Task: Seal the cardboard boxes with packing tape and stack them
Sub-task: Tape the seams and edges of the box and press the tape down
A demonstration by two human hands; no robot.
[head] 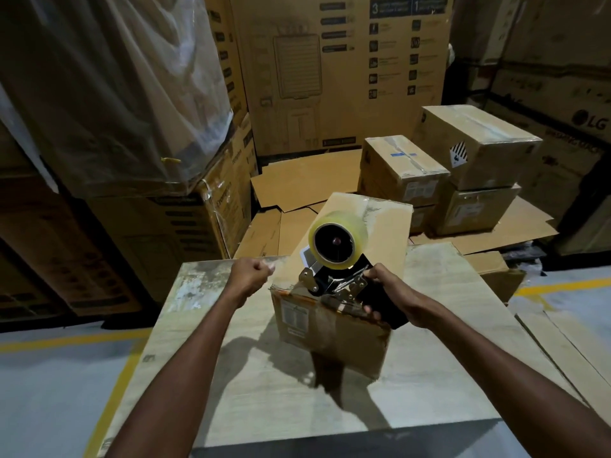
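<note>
While right grip [393,292] clasps one dispenser [334,256] on one box [383,233], left grip [253,276] fisted empty; four boxes [401,166] behind.

Brown cardboard box [380,233], yellowish clear tape roll [344,222], black dispenser [393,312], yellow floor lines [116,391].

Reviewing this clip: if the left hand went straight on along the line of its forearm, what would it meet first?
Most likely the cardboard box. The left hand, curled into a fist, points forward and to the right at the box's near left top edge and looks almost against it already, though depth is hard to judge from this one view.
</note>
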